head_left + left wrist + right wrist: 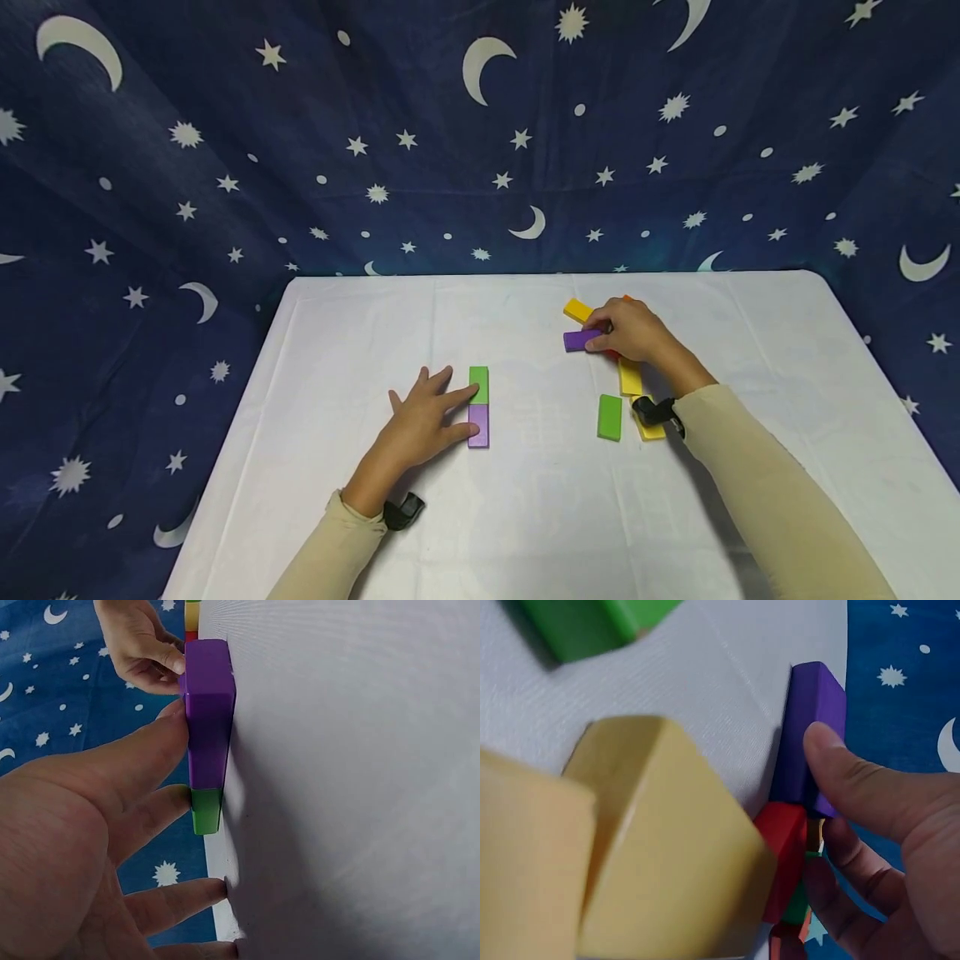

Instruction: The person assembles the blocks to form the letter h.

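On the white table, a light purple block (478, 415) and a green block (481, 379) lie end to end in a short line. My left hand (423, 421) is beside them with its fingers spread; the thumb rests on the purple one and the index finger on the green one. Farther right, my right hand (633, 329) pinches a dark purple block (576, 341) between thumb and fingers. Close under that hand is a red block (784, 855), mostly covered in the head view. A yellow block (577, 310) lies just beyond the dark purple one.
Nearer my right forearm lie two more yellow blocks (630, 377) and a green block (610, 417). An orange block (627, 297) peeks out behind the right hand. A dark blue cloth (420, 225) with moons and stars hangs behind the table (360, 317).
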`<act>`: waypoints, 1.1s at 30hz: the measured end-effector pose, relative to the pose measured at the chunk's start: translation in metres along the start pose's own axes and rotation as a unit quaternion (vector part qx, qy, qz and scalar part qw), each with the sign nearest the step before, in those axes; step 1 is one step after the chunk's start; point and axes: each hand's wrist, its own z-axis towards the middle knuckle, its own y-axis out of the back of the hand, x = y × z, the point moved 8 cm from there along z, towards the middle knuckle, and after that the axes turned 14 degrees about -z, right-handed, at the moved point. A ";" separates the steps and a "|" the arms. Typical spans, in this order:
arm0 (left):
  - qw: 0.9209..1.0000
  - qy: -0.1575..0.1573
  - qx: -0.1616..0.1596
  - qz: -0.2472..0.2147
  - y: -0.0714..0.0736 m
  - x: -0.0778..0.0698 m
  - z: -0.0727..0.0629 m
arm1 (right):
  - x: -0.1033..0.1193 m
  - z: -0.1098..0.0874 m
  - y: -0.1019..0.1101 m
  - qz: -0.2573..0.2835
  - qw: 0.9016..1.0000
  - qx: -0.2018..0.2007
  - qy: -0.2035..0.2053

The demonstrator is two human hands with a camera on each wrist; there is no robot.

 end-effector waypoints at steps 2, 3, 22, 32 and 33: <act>1.000 0.002 0.001 0.001 0.000 0.000 0.000 | 0.001 -0.001 0.002 -0.003 1.000 0.000 -0.013; 1.000 0.002 0.001 0.001 0.000 0.000 0.001 | 0.002 -0.001 0.003 -0.005 1.000 0.001 -0.020; 1.000 0.005 0.001 0.003 0.000 0.000 0.000 | 0.032 -0.004 0.013 0.103 0.992 -0.058 0.043; 1.000 0.005 0.002 -0.003 0.000 0.000 -0.001 | 0.058 0.005 -0.004 0.292 0.956 -0.019 -0.018; 1.000 0.005 0.002 -0.003 0.000 0.000 -0.001 | 0.062 0.005 -0.006 0.305 0.952 -0.019 -0.016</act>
